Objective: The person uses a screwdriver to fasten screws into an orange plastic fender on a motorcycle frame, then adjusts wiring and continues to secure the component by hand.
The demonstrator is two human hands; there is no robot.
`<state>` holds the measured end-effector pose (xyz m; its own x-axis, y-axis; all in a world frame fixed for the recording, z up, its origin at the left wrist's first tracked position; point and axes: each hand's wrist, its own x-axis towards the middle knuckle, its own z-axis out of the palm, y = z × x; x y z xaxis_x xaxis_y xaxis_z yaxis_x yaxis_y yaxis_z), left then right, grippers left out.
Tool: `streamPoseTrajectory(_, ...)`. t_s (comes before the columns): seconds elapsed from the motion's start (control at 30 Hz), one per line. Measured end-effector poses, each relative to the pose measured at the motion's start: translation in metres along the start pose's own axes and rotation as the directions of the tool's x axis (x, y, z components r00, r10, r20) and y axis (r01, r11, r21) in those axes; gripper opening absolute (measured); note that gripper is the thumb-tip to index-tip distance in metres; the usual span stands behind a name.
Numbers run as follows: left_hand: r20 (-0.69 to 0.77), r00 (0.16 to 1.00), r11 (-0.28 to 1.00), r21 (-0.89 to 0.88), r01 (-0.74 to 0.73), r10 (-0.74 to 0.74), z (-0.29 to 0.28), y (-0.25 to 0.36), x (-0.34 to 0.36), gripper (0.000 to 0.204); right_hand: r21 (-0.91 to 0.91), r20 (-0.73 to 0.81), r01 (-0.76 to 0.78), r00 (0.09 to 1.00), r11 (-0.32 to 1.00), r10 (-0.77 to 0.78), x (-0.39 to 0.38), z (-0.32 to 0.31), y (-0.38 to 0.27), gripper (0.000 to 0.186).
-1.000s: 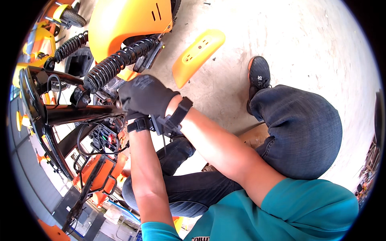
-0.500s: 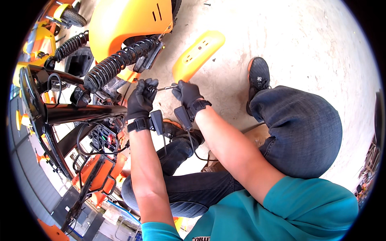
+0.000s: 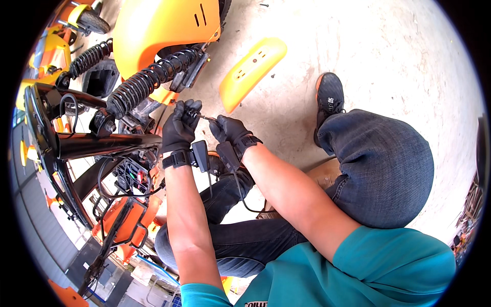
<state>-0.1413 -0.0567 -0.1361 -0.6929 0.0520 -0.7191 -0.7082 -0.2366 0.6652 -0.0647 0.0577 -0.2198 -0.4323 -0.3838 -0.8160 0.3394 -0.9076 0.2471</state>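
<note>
Both my hands wear black gloves and meet near the middle of the picture. My left hand [image 3: 178, 129] is closed, palm up, around a small dark part [image 3: 192, 113] whose kind I cannot make out. A thin metal rod [image 3: 206, 118] reaches from that part to my right hand [image 3: 232, 131]. The fingers of the right hand are pinched on the rod's other end, and most of the rod is hidden in them. Just left of my hands stands a vehicle with a black tubular frame [image 3: 110, 146] and a black coil-spring shock absorber [image 3: 148, 82].
A yellow slotted cover panel [image 3: 250, 71] lies on the concrete floor [image 3: 378, 56] beyond my hands. An orange-yellow fender [image 3: 153, 30] rises at the upper left. Loose wires and cables [image 3: 130, 176] hang around the frame. A bolt [image 3: 264, 5] lies at the top.
My right hand has moved slightly toward me and turned, and less of the rod shows between the hands. My left hand stays almost still.
</note>
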Motion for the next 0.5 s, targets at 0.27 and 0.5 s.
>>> streamPoseTrajectory(0.27,-0.052,0.999,1.0,0.02,0.001,0.0,0.006,0.0,-0.001,0.032,-0.092,0.082,0.325,0.944,0.941,-0.318,0.007,0.008,-0.018,0.011)
streamPoseTrajectory(0.5,-0.06,0.998,0.995,-0.1,0.002,-0.008,-0.01,-0.007,0.012,0.019,-0.379,0.852,0.922,0.313,-0.082,-0.418,-0.081,0.109,-0.045,0.013)
